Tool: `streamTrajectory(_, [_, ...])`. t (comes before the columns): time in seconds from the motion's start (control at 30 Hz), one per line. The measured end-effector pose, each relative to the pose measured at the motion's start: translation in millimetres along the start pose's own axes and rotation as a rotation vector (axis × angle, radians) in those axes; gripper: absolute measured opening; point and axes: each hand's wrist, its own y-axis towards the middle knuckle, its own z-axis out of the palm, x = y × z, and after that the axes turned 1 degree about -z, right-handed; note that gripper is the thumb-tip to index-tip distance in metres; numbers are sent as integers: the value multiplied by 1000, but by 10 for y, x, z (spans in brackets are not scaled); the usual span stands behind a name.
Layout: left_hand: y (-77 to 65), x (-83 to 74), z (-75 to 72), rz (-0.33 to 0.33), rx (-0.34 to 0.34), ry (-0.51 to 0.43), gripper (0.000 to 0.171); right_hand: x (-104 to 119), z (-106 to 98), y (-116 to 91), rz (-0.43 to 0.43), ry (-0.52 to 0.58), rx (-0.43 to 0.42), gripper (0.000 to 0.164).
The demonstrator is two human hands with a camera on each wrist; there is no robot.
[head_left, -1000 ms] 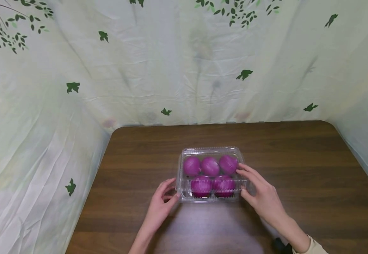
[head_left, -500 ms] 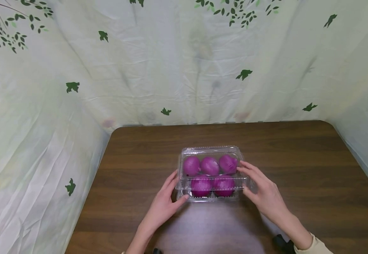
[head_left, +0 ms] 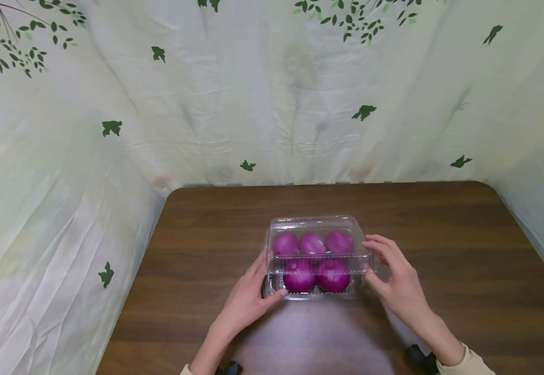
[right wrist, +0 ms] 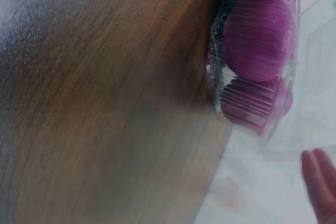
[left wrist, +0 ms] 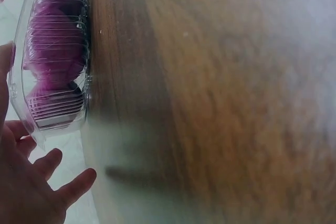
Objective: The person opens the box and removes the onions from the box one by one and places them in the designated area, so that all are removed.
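A clear plastic clamshell container stands on the table, with several red onions in two rows inside. Its transparent lid is partly raised at the front, apart from the base. My left hand lies along the container's left side, fingers extended and thumb at the front left edge; the left wrist view shows its fingers spread. At the lid's right front corner, my right hand holds the lid edge between thumb and bent fingers. Only its fingertips show in the right wrist view; its thumb is out of that view.
The brown wooden table extends around the container on every side. A pale cloth curtain with leaf prints hangs behind it and at both sides. Dark straps sit at the wrists.
The lid's front edge has risen away from the base. My left hand has slid up along the container's left side, its thumb now over the front edge. My right hand has shifted slightly right.
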Motion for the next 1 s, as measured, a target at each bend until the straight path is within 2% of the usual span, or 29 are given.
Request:
streamTrajectory(0.2, [-13,-10,23,-8,28,-2,99,-54,-46,50,44,140,12,51])
streamTrajectory(0.33, [-33,-12,28,-14,21,14,98,65,-181,171,29,211,69,52])
streamTrajectory(0.43, [-41,-20,33,-21,24,32,98,145,-292,261,-16,240,107,56])
streamTrajectory(0.53, [-46,-31,43,-24,24,55,97,125,-343,315,-58,254,116,60])
streamTrajectory(0.63, [-43,-39,44,-22,27,69,96,130,-364,376,-23,246,114,61])
streamTrajectory(0.8, [-32,-47,40,1,21,76,95,151,-326,469,64,198,56,53])
streamTrajectory(1.0, [-35,-41,33,-7,22,73,95,176,-191,560,152,246,-99,31])
